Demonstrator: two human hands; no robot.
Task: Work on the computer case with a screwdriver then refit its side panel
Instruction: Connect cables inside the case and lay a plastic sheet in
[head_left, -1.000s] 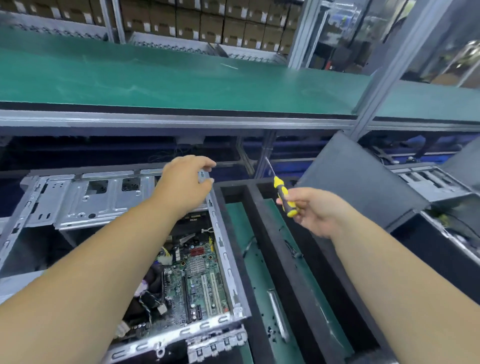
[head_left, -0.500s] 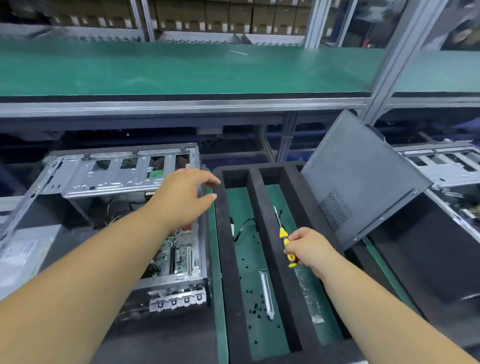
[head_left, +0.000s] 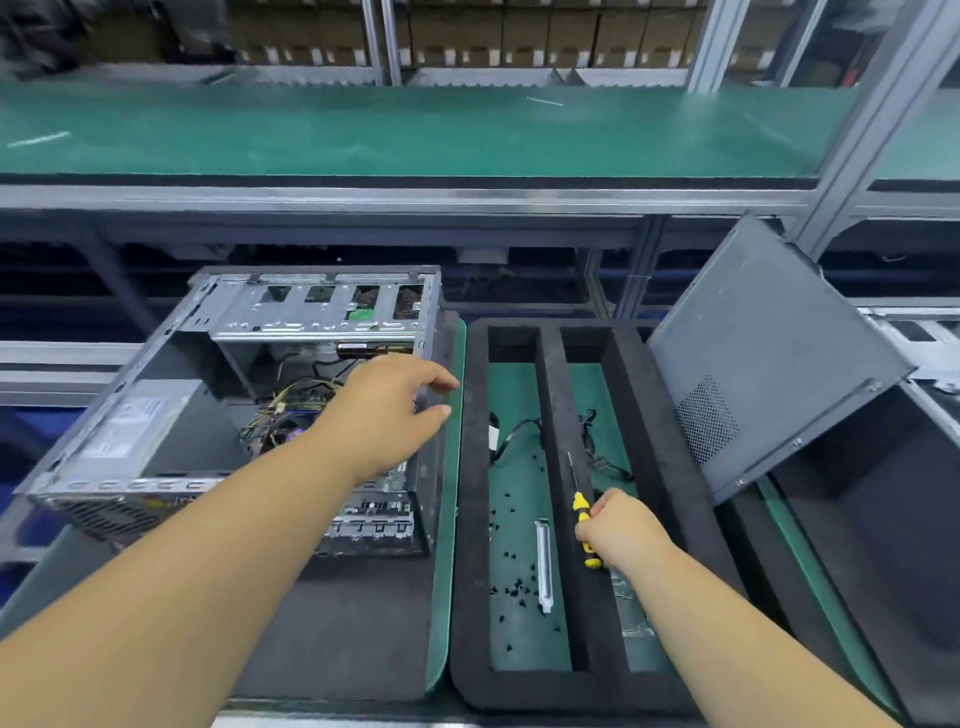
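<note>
The right hand (head_left: 621, 532) has its fingers curled around the yellow handle of the screwdriver (head_left: 581, 506), low over the black foam tray (head_left: 470, 467). The left hand (head_left: 387, 410) has loose, straight fingers and holds nothing, above the open computer case (head_left: 156, 415) on the worktop (head_left: 441, 597). In the tray lie small black screws (head_left: 511, 582), a silver strip (head_left: 544, 564) and a black cable (head_left: 511, 434). The grey side panel (head_left: 769, 364) leans tilted just right of the tray.
</note>
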